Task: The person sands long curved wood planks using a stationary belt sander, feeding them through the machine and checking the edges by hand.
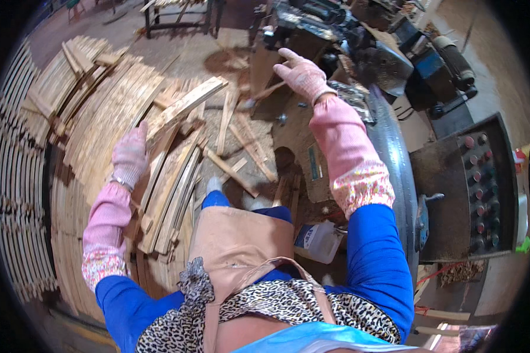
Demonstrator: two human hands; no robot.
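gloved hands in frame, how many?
2. Left hand rests on the wooden slats at lower left; right hand is raised, fingers spread, by the machine at top. No other person's hands show.

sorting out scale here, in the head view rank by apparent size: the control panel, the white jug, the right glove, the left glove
1. control panel
2. white jug
3. The right glove and left glove look about alike; I won't rank them, and fisheye bending makes it unsure.

gloves [129,156]: pale pink
sleeve covers [350,153]: pink, floral cuffs
shirt sleeves [377,253]: bright blue
apron [238,241]: tan
wood slats [100,117], 10 o'clock: light yellow-brown
control panel [474,188], 3 o'clock: dark grey, red buttons
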